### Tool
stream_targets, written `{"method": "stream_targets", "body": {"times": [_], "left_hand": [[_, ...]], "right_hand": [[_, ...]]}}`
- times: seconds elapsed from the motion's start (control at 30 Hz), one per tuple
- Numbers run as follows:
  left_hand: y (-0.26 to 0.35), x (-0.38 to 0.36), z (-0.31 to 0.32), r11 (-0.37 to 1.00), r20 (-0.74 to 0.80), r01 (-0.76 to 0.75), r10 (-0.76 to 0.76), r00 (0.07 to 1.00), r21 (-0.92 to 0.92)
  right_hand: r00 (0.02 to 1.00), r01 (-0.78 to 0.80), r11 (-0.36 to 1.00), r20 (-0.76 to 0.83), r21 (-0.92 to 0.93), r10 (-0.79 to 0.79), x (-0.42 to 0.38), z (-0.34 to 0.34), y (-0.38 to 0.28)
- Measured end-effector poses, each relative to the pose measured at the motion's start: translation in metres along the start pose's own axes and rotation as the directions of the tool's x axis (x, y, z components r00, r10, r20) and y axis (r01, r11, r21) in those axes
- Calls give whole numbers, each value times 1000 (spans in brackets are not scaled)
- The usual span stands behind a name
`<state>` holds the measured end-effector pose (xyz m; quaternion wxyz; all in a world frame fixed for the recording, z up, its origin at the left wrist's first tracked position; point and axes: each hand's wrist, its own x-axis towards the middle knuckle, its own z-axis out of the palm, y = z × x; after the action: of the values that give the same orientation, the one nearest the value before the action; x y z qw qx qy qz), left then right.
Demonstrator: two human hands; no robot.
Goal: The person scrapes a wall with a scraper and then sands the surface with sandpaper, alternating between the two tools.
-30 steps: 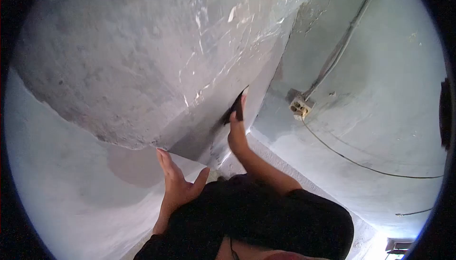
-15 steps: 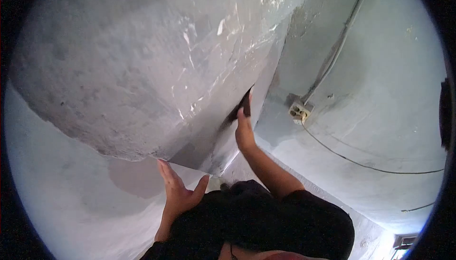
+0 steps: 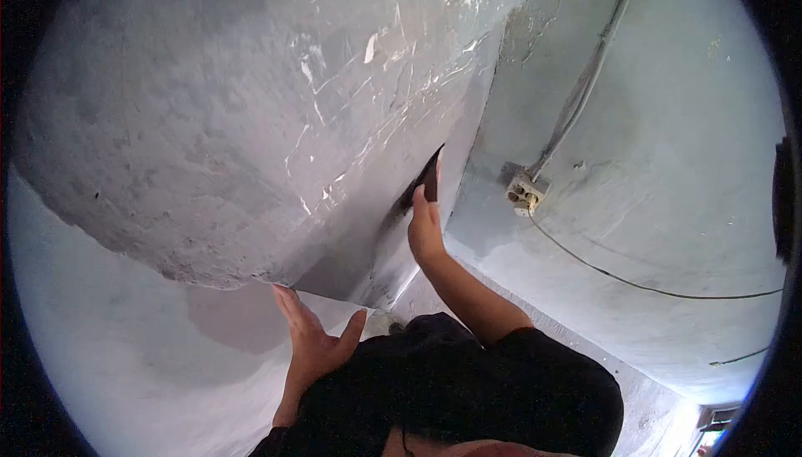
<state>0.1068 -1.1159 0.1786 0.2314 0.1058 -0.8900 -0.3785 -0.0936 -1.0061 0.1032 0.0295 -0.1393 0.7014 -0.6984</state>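
The right hand's (image 3: 424,236) fingers grip a dark, flat tool (image 3: 431,185), its long axis slanting along the plastered wall (image 3: 200,131); the left hand (image 3: 313,347), farther from it, spreads open at the wall's edge (image 3: 209,283).

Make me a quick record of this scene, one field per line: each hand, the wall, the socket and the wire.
Left hand: open, thumb spread, fingertips at the patchy wall's lower edge
Right hand: gripping a dark flat piece against the patchy wall
Patchy wall: grey, with shiny pale streaks
Socket: box on the adjoining wall
Wire: thin, running from the socket
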Motion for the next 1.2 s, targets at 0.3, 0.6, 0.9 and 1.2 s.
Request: {"method": "stream_targets", "body": {"times": [0.3, 0.6, 0.9, 1.2], "left_hand": [[5, 1, 0, 996, 39, 88, -90, 995, 31], [5, 0, 4, 997, 18, 76, -76, 997, -20], [10, 1, 4, 996, 22, 82, -81, 996, -34], [17, 2, 5, 996, 19, 87, -87, 996, -28]], "right_hand": [[993, 117, 991, 12, -61, -116, -5, 7, 13], [992, 93, 996, 91, 4, -93, -24, 10, 2], [987, 46, 998, 158, -36, -40, -45, 9, -16], [990, 98, 993, 109, -68, -90, -47, 12, -12]]}}
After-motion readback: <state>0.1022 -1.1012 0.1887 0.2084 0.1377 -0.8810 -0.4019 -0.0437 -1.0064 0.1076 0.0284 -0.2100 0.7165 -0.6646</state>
